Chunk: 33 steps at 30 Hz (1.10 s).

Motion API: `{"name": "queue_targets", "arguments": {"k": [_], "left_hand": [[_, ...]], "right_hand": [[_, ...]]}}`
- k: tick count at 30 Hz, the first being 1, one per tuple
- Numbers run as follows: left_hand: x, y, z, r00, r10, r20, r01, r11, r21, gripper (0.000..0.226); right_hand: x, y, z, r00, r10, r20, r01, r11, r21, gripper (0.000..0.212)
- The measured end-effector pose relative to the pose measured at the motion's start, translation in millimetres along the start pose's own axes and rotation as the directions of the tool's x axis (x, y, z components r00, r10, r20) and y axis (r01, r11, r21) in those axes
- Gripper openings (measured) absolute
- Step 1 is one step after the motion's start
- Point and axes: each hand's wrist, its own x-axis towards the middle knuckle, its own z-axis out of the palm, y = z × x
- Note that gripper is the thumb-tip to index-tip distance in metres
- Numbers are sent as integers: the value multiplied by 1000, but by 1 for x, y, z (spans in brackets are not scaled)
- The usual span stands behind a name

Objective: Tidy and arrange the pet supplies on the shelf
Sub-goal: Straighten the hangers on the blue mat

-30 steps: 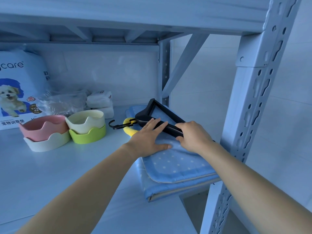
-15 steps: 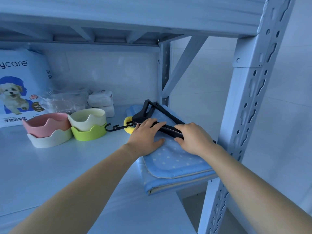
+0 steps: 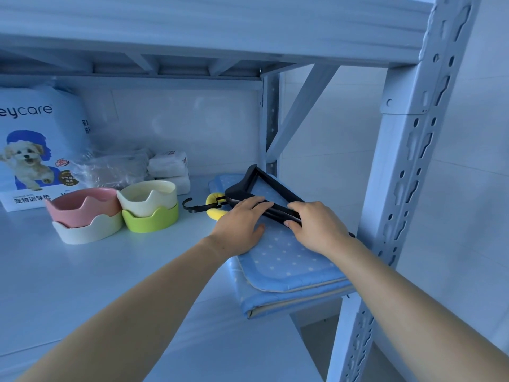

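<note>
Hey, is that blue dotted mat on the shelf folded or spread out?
Folded. The mat lies in stacked layers, doubled edges showing at its near end, under the black hanger.

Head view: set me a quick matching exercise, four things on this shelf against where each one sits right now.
Things:
1. pink scalloped bowl
2. cream scalloped bowl
3. black plastic hangers
4. white bag printed with a dog

Places:
A. nested in the green scalloped bowl
B. lying on the folded blue dotted pad
C. nested in the white scalloped bowl
D. standing at the far left of the pale shelf board

Pairs: 1-C, 2-A, 3-B, 4-D.
</note>
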Motion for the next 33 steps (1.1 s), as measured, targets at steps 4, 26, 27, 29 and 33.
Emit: {"name": "queue_targets", "arguments": {"k": [4,26,27,29,33], "left_hand": [[-3,-3,-7,999,-33,-29,33,999,-11,50],[-193,-143,-131,913,-379,-148,401,899,173,38],[-208,-153,-141,902,-403,-151,427,885,186,39],[-241,-172,-160,887,-441,-140,462,859,221,40],[-304,-206,-196,857,-495,-145,515,813,272,39]], "right_hand": [[1,-8,0,997,-57,-44,57,998,1,38],[35,-252,62,897,-440,-44,432,848,306,32],[35,-271,67,884,-465,-39,452,831,324,32],[34,-311,78,856,-515,-39,493,792,359,32],[29,-386,97,805,-593,-23,549,730,407,32]]}}
